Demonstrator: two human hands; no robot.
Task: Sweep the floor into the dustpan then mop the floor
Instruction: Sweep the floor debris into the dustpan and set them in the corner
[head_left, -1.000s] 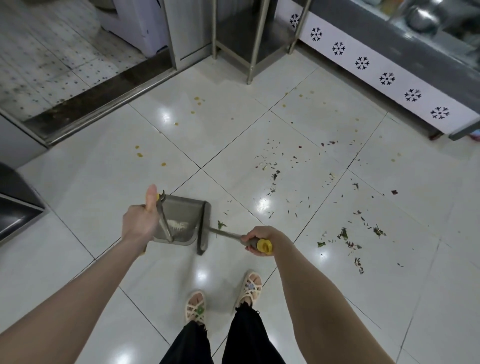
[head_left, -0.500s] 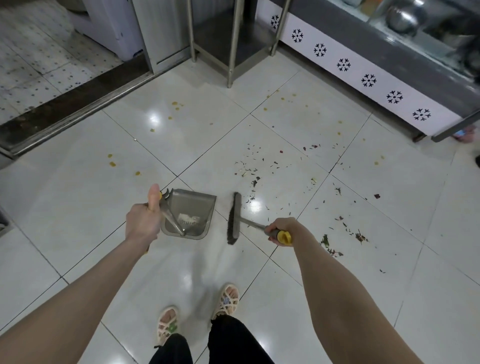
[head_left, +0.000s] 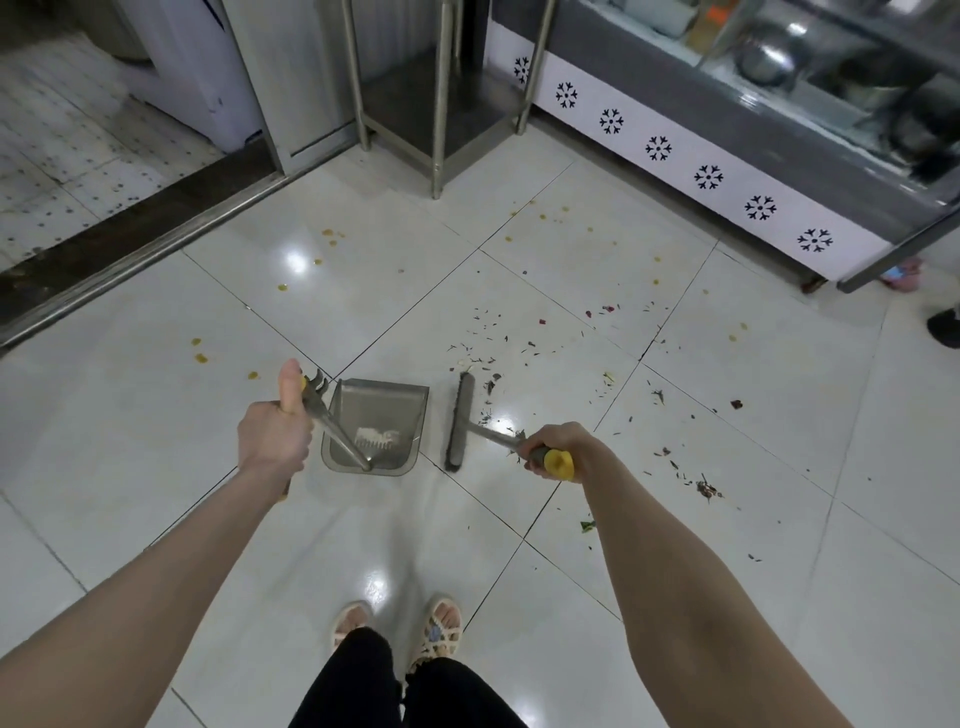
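Observation:
A grey dustpan (head_left: 382, 415) rests on the white tiled floor in front of my feet, its long metal handle gripped by my left hand (head_left: 274, 434). My right hand (head_left: 558, 449) grips the yellow-ended handle of a broom, whose dark brush head (head_left: 460, 421) stands on the floor just right of the dustpan, a small gap between them. Green and dark leaf scraps (head_left: 706, 488) lie scattered right of the brush, and yellow spots (head_left: 200, 357) dot the tiles to the left and far side.
A steel rack's legs (head_left: 439, 124) stand on the floor straight ahead. A counter with a snowflake-patterned white base (head_left: 709, 179) runs along the right. A dark door threshold (head_left: 130, 249) crosses the upper left. My sandalled feet (head_left: 441, 623) are below the dustpan.
The brush head has swung out of the dustpan's mouth to the right and now stands apart from it. The dustpan stays in my left hand's grip; the view has shifted forward.

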